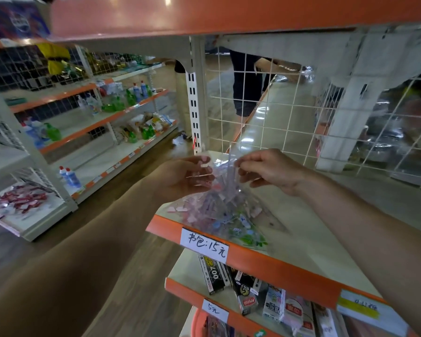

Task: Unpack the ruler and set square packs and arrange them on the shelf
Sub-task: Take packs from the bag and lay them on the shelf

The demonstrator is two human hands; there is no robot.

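A clear plastic bag filled with several pink, blue and green ruler and set square packs rests on the cream shelf near its orange front edge. My left hand grips the bag's upper left side. My right hand pinches the bag's top flap, which stands upright between both hands. The packs inside are blurred by the plastic.
A white wire grid backs the shelf, and an orange shelf hangs close overhead. Below sits a lower shelf with boxed goods. A person's legs stand beyond the grid. Another shelving unit with bottles stands to the left across the aisle.
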